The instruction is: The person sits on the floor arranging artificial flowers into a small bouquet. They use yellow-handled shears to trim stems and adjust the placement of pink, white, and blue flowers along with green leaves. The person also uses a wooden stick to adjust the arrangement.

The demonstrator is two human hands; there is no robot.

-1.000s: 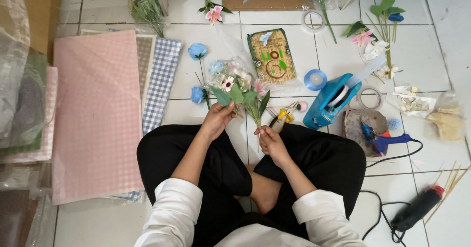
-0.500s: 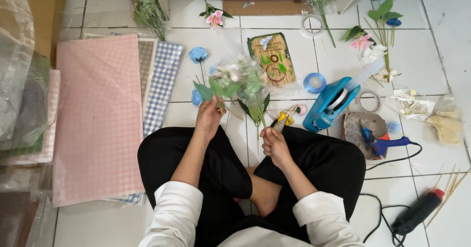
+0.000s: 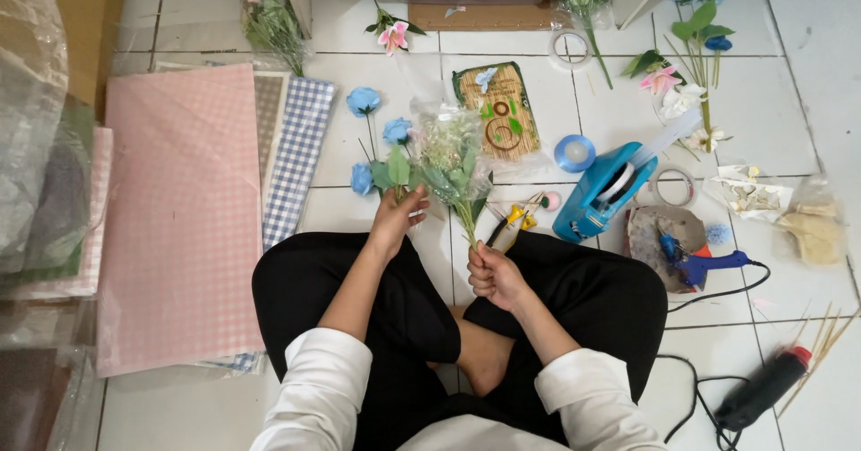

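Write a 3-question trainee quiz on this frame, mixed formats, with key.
1. True or false: the right hand grips the stems of the green sprig bunch.
2. What is the left hand touching? A) blue tape dispenser B) blue flowers C) pink checked paper
3. Fill in: the glue gun lies on the person's ____ side.

Key: 1 true; 2 B; 3 right.

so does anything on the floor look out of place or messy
Nothing looks spilled or broken. Loose artificial flowers and tape rolls lie scattered over the tiles, and the glue gun rests on a stained pad.
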